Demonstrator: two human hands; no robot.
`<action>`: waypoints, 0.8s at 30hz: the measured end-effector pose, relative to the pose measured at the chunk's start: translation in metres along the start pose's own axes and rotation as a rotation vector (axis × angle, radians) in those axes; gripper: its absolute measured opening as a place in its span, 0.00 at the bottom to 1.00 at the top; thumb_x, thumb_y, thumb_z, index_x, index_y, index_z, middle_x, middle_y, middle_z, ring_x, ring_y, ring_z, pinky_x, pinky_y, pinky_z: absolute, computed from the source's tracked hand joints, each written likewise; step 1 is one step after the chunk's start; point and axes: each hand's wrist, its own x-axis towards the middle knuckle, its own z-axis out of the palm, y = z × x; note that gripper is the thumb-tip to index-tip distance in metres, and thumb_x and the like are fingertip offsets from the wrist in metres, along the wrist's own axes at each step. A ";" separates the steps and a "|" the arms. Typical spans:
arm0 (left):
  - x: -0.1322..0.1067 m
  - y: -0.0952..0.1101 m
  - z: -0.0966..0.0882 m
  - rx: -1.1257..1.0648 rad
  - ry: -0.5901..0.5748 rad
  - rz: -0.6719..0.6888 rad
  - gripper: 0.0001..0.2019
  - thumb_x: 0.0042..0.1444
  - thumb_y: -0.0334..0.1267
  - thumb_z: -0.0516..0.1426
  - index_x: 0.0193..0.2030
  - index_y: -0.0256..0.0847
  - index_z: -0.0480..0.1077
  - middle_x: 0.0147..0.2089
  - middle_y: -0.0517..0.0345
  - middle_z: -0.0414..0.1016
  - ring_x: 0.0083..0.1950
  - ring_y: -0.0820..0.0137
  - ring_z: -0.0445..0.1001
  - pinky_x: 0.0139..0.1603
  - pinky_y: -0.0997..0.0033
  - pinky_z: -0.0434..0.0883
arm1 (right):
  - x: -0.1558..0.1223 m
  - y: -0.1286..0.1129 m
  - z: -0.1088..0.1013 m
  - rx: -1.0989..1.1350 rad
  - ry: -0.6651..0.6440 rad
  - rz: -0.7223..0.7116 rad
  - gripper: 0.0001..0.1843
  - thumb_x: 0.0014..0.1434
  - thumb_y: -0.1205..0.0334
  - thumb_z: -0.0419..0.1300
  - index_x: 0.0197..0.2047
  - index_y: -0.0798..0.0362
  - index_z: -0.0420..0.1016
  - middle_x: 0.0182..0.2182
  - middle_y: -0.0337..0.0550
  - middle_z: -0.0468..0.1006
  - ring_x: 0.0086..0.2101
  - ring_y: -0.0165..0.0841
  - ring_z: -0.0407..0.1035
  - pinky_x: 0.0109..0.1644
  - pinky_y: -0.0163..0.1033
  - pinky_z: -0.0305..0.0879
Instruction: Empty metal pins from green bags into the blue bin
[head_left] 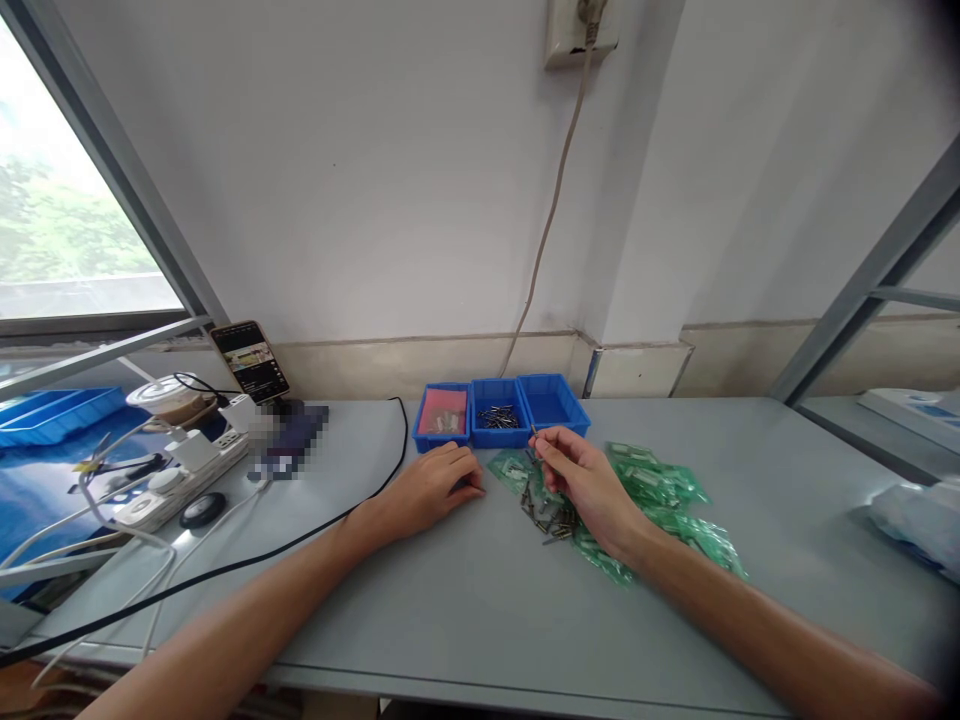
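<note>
**Right hand [583, 477] pinching a slim dark part [533, 430] near loose metal pieces [559, 524]**

Nearest, two bare forearms reach across a grey table [450, 625]. The left hand [439, 485] rests palm down, fingers loosely bent, thumb apart; its underside is hidden, so whether it holds anything cannot be told. The right hand's thumb and index finger are closed on the slim part, which sticks out past the fingertips. A light fingertip pinch should suit something so thin — with the wrist kept high, to avoid dragging the loose pieces or snagging the green bags [656, 485] to its right. The right hand covers some of the pile, and the bags' contents are hard to make out.

Beyond stand three blue bins: the left bin [421, 440] with something pink, the middle bin [495, 438] with small dark metal parts, and the right bin [574, 422]. How high the fingertips hover before them is unclear. Farthest, a pale wall [375, 200].
</note>
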 end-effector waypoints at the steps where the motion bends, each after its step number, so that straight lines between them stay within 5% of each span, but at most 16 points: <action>1: 0.000 0.000 0.000 0.005 -0.001 -0.004 0.07 0.72 0.40 0.59 0.43 0.41 0.68 0.43 0.57 0.74 0.45 0.66 0.71 0.45 0.69 0.67 | 0.000 -0.001 0.000 -0.004 0.001 0.001 0.19 0.60 0.40 0.69 0.39 0.48 0.77 0.31 0.37 0.73 0.27 0.30 0.60 0.31 0.37 0.61; 7: -0.001 -0.005 0.005 0.044 -0.018 -0.026 0.07 0.72 0.43 0.59 0.45 0.42 0.71 0.42 0.58 0.76 0.42 0.68 0.73 0.42 0.69 0.66 | -0.002 -0.006 0.002 -0.004 0.012 -0.001 0.20 0.59 0.40 0.69 0.38 0.48 0.77 0.28 0.37 0.71 0.26 0.31 0.60 0.30 0.37 0.61; 24: -0.001 -0.003 0.001 0.080 -0.007 -0.019 0.07 0.74 0.41 0.56 0.44 0.42 0.70 0.43 0.57 0.75 0.45 0.66 0.74 0.44 0.69 0.68 | -0.003 -0.003 0.000 0.089 -0.033 -0.012 0.18 0.60 0.43 0.70 0.40 0.48 0.79 0.41 0.42 0.76 0.28 0.29 0.61 0.31 0.37 0.62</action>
